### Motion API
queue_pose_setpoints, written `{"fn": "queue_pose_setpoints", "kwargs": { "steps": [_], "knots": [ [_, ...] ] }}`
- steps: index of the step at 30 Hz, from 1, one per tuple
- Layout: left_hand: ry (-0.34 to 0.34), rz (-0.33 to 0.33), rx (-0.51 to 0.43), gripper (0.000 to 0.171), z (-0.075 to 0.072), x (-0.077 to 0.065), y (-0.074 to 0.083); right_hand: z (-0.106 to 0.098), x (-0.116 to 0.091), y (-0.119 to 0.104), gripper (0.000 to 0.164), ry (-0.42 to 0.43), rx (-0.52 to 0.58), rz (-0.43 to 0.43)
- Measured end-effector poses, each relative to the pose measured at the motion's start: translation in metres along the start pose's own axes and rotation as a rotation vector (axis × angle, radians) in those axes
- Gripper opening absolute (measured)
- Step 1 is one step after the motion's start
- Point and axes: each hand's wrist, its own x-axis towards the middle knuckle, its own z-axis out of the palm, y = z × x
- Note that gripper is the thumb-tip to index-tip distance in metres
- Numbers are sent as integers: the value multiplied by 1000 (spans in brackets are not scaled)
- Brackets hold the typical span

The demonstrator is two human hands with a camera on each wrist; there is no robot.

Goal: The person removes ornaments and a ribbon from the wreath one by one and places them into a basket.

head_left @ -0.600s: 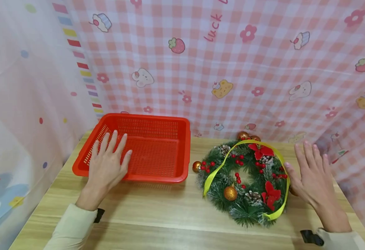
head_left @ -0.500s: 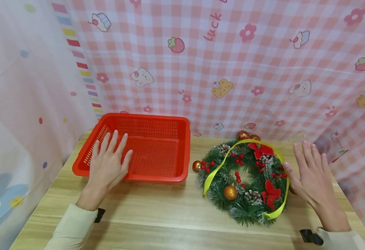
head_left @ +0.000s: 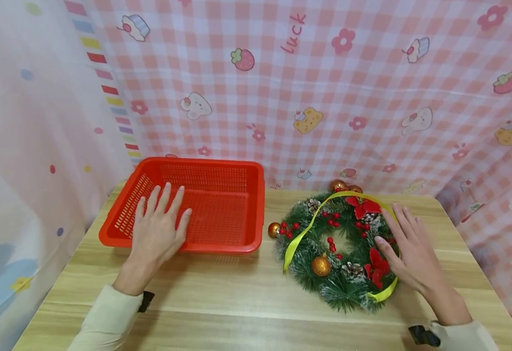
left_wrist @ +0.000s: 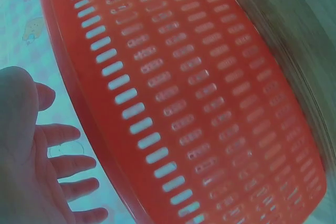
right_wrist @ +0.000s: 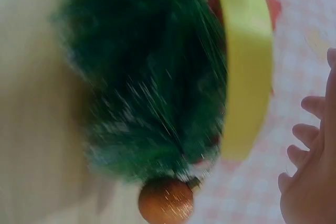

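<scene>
2 bare hands on record, with no grip found on either side. Noted as changed: position of the right hand (head_left: 414, 256), earlier beside the wreath (head_left: 354, 246), now shifted inward over its right edge, fingers straight and spread, holding nothing. Blurred in the right wrist view, consistent with motion; seen there clear of the yellow ribbon (right_wrist: 249, 77), though contact with the foliage not possible to rule out. Judged significant for the work: reach to the wreath's edge gained, control of it not yet. Found lying flat on the wooden table (head_left: 221, 321), to the right of the red basket (head_left: 216, 217) and apart from it: same wreath, with no displacement detected, ribbon looped across the top, 1 gold bauble (head_left: 321, 266) at the near side, 2 red flowers (head_left: 376, 268) towards the right. Recorded for the left hand (head_left: 157, 234): only a slight drift to the right, above the near left part of the basket, fingers extended, nothing gripped, apart from the rim in the left wrist view. Likewise unmoved on the table: basket, upright, with bare floor visible. Assessed overall as positioning, with neither item lifted.
</scene>
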Motion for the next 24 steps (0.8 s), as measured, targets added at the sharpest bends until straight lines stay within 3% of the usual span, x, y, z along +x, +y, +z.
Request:
{"fn": "queue_pose_setpoints", "kwargs": {
  "steps": [14,24],
  "knots": [
    [-15,39,-33,58,4,2,23,38,-7,-19,63,-81,-19,-81],
    [-38,69,-88,59,3,5,46,49,-10,-22,57,-136,-72,-60]
  ]
}}
